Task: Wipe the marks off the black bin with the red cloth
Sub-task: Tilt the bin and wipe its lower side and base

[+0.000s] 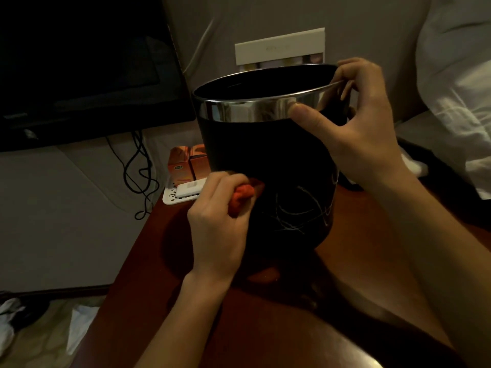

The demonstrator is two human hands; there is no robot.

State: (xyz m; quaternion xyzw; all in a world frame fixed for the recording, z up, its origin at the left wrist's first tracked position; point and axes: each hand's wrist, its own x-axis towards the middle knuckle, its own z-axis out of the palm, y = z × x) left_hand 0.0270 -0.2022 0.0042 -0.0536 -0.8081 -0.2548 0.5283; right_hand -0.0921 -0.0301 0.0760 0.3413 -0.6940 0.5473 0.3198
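Observation:
A black bin (pixel 265 155) with a shiny metal rim band stands on a reddish-brown table (pixel 358 248). White scribbled marks (pixel 300 208) show on its lower front wall. My right hand (pixel 358 123) grips the rim on the right, thumb on the metal band and fingers over the edge. My left hand (pixel 218 216) holds a bunched red cloth (pixel 240 197) and presses it against the bin's lower left side, just left of the marks.
Orange boxes (pixel 186 163) and a white tray (pixel 172 196) with a small white item sit behind the bin on the left. A dark screen (pixel 79 62) and black cables (pixel 138 168) are further left. White bedding (pixel 457 88) lies at right.

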